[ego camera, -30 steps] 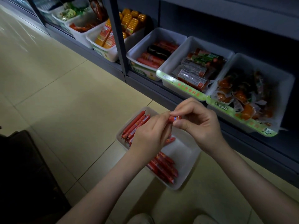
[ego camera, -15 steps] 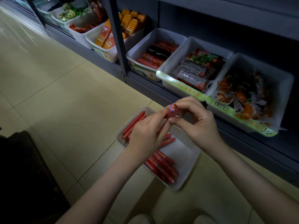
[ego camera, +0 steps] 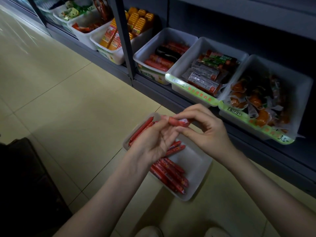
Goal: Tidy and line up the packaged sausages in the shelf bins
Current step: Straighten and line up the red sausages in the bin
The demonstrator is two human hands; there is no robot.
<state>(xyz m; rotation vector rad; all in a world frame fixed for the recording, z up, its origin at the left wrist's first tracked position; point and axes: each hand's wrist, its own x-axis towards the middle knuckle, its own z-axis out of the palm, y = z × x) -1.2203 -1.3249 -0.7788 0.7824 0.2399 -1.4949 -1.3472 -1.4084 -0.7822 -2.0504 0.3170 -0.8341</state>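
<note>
A white bin [ego camera: 198, 177] sits on the tiled floor in front of the shelf, holding several thin red packaged sausages [ego camera: 169, 175] in loose rows. Both my hands hover above it. My right hand [ego camera: 205, 132] pinches one red sausage [ego camera: 178, 123] between thumb and fingers, lying roughly level. My left hand [ego camera: 153, 142] is turned palm up, its fingertips touching the sausage's left end. The hands hide part of the bin's contents.
The bottom shelf holds a row of white bins: red and black sausages [ego camera: 164, 57], flat sausage packs [ego camera: 205, 74], orange wrapped snacks [ego camera: 259, 103], yellow corn-shaped packs [ego camera: 136, 24]. A grey upright post [ego camera: 125, 48] divides the shelf. A dark object [ego camera: 25, 185] lies at lower left.
The sausage has turned from end-on to lying level in my right hand's pinch. My left hand has opened and rolled palm up beneath it.
</note>
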